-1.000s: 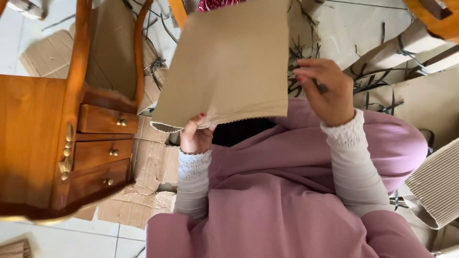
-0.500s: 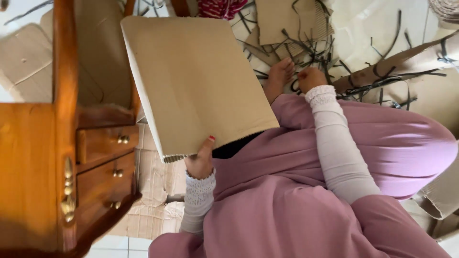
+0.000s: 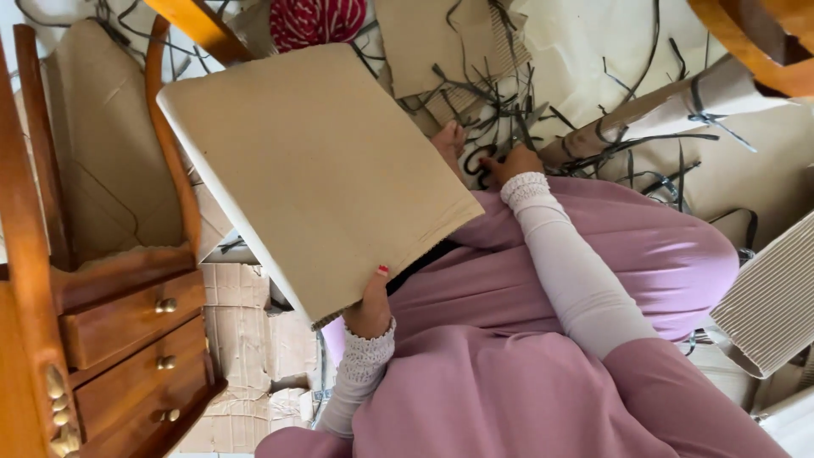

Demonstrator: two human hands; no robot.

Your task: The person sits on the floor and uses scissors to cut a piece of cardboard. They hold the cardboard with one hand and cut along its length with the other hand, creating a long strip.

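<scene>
My left hand (image 3: 370, 307) grips the near corner of a large tan cardboard sheet (image 3: 314, 170) and holds it up, tilted, over my lap. My right hand (image 3: 511, 161) reaches down to the floor past my knee. Its fingers curl among black strips (image 3: 509, 102), beside a dark looped object (image 3: 476, 163). Whether the fingers grip anything is hidden. A bare foot (image 3: 449, 140) lies just left of that hand. White sleeves cover both arms, and a pink garment (image 3: 526, 373) covers my lap.
A wooden cabinet with brass-knobbed drawers (image 3: 127, 326) stands at the left, with a curved wooden chair frame (image 3: 174, 161) next to it. Flattened cardboard (image 3: 254, 339) covers the floor. A corrugated sheet (image 3: 772, 297) lies at the right, a cardboard roll (image 3: 670, 102) beyond it, red-and-white cloth (image 3: 318, 19) at the top.
My right hand has dropped from beside the sheet's edge to the floor among the black strips. The cardboard sheet has swung left and tilted, still held by my left hand.
</scene>
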